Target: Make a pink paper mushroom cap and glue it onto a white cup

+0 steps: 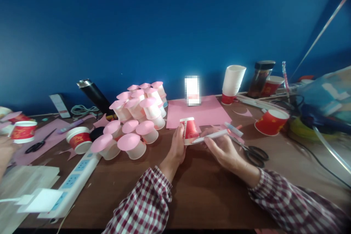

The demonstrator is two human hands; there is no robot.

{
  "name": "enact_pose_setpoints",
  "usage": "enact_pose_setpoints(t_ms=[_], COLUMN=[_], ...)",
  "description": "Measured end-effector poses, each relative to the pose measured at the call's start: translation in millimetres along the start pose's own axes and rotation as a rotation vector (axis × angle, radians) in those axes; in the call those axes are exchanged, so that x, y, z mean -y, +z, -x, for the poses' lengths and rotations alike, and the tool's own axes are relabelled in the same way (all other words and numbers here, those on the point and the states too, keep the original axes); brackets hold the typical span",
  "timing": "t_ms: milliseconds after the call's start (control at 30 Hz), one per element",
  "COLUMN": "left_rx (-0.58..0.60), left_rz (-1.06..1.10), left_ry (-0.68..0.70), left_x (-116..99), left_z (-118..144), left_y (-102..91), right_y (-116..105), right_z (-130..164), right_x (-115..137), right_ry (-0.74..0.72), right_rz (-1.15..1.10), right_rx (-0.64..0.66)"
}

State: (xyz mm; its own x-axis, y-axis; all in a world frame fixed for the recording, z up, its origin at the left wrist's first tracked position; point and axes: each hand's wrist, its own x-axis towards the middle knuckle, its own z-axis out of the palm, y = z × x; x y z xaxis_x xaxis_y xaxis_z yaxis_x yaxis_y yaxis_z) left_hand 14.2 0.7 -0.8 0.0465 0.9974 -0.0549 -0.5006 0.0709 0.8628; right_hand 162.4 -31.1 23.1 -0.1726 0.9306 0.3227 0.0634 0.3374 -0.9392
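My left hand (178, 145) is closed round a red and white paper cup (191, 128), held tilted above the brown table. In my right hand (221, 148) is a slim white marker (212, 137) with a reddish end. Its near tip lies against or very close to the cup's lower edge; contact is hard to make out. Just beyond the cup lie sheets of pink paper (179, 111). Beside my right hand are black-handled scissors (256, 155) and another pale marker (233, 129).
Left of my hands stand several paper cups with pink paper cones (128, 141). A white power strip (72, 179) lies nearer. At the right are a tall cup stack (233, 82), a red cup (272, 122) and a dark jar (261, 78). Another person's hand (7, 151) shows far left.
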Motion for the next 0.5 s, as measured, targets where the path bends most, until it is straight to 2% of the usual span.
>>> enact_pose_setpoints(t_ms=[367, 500], left_rx=[0.002, 0.018], left_rz=[0.015, 0.066], left_ry=[0.005, 0.006], left_x=[-1.6, -2.3], left_z=[0.4, 0.5], left_y=[1.3, 1.0], right_y=[0.0, -0.7], right_z=[0.1, -1.1], right_x=[-1.4, -1.9], right_ry=[-0.036, 0.025], right_rz=[0.033, -0.132], right_rx=[-0.04, -0.099])
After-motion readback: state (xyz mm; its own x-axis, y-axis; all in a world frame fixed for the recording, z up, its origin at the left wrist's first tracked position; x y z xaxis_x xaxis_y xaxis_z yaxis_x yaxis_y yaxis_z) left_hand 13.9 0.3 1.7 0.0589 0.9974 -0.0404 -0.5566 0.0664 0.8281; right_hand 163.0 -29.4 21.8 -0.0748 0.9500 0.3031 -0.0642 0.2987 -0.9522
